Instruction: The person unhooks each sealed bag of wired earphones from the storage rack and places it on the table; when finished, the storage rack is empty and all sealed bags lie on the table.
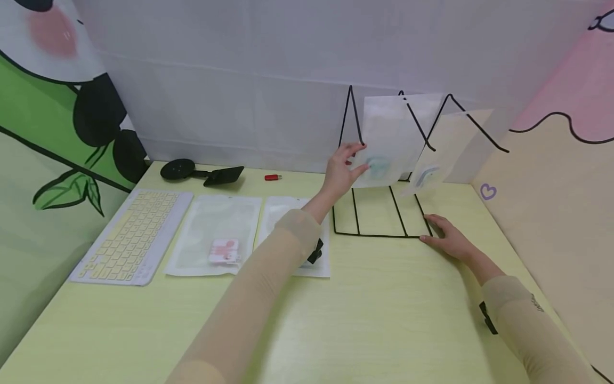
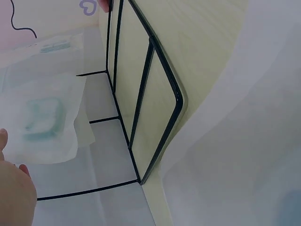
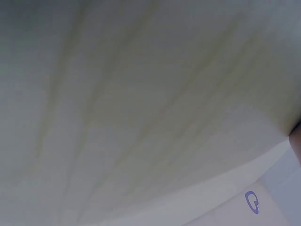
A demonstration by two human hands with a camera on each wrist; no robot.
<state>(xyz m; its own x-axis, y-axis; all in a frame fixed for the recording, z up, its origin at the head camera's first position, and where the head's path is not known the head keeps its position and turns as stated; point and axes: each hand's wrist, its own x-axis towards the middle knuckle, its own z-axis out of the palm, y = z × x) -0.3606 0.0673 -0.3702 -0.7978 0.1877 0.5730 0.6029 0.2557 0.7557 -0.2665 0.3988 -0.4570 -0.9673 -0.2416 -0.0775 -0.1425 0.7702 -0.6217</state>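
A black wire display rack with several upright prongs stands at the back right of the table. My left hand is at its left prong, index fingertip by the prong's bent tip and thumb apart from it, over the left edge of a white pouch. That pouch hangs on the middle prong, a pale green shape showing through it. On the right prong hangs another translucent pouch. Thumb and fingers of my right hand hold the rack's front right corner. Mostly a blurred pale surface fills the right wrist view.
To the left lies a white keyboard. Beside it is a flat pouch holding a pink-and-white item; a second pouch lies partly under my left forearm. Behind are a folding black stand and a red USB stick.
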